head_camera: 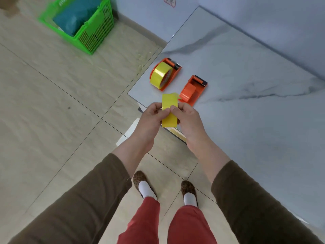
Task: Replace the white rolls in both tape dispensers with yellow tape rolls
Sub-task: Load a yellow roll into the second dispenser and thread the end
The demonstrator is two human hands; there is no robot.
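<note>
- We pinch a yellow tape roll (169, 110) between left hand (152, 118) and right hand (186, 120), off the table's (246, 103) corner.
- Beyond: empty orange dispenser (192, 90) on the table.
- Farthest: loaded dispenser (165, 73), yellow roll seated.

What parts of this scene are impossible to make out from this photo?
- Head view: the yellow roll's core, covered by the left hand and right hand.
- The red mark on the wall, cut by the top edge.
- The green basket's contents, blurred.
- The empty dispenser's far side, hidden.
</note>
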